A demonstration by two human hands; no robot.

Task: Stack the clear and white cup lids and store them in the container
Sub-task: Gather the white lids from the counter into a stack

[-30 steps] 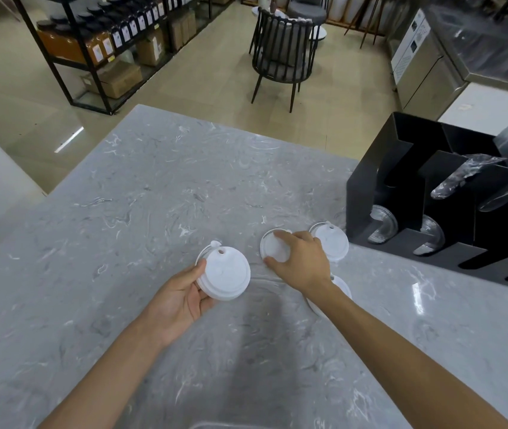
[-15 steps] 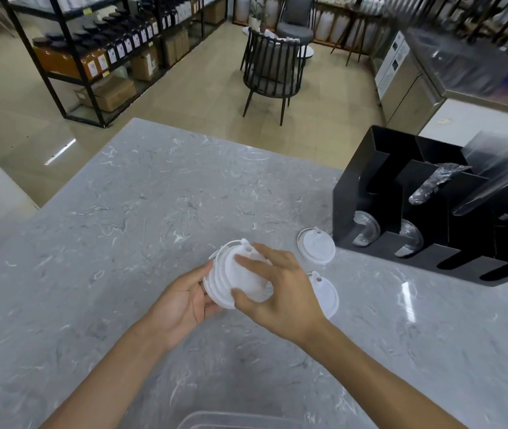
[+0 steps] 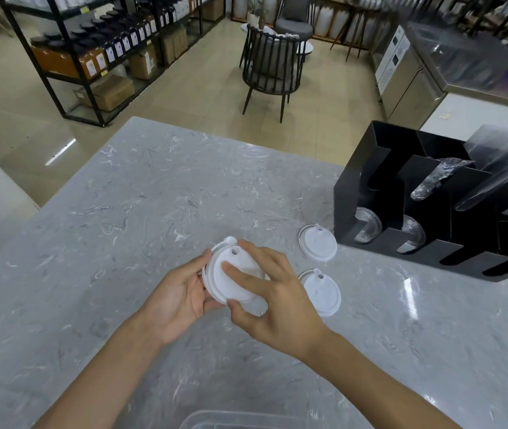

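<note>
Since a second ago the right hand (image 3: 273, 300) has left the lids lying on the surface and come over to the stack of white lids (image 3: 231, 278), which was then gripped by the left hand alone. Nearest the camera, the rim of a clear container (image 3: 215, 421) shows at the bottom edge of the view. Just beyond it the left hand (image 3: 178, 297) cups the stack from the left side, thumb along its upper rim and fingers curled under it, and holds it tilted above the marble surface (image 3: 122, 212). The right hand pinches the same stack from the right, its fingers laid over the top face and its thumb at the lower edge. Just right of the hands one white lid (image 3: 322, 292) lies flat on the surface, and a second white lid (image 3: 317, 246) lies a little farther back, close to the front of a black organizer (image 3: 401, 168). Clear lids (image 3: 367, 229) stand on edge in two of its front slots, and sleeves of clear plastic lean out of the compartments behind. Past the surface stand a dark chair (image 3: 273, 63) and, to the left, a shelf (image 3: 92, 51) of bottles and boxes.
</note>
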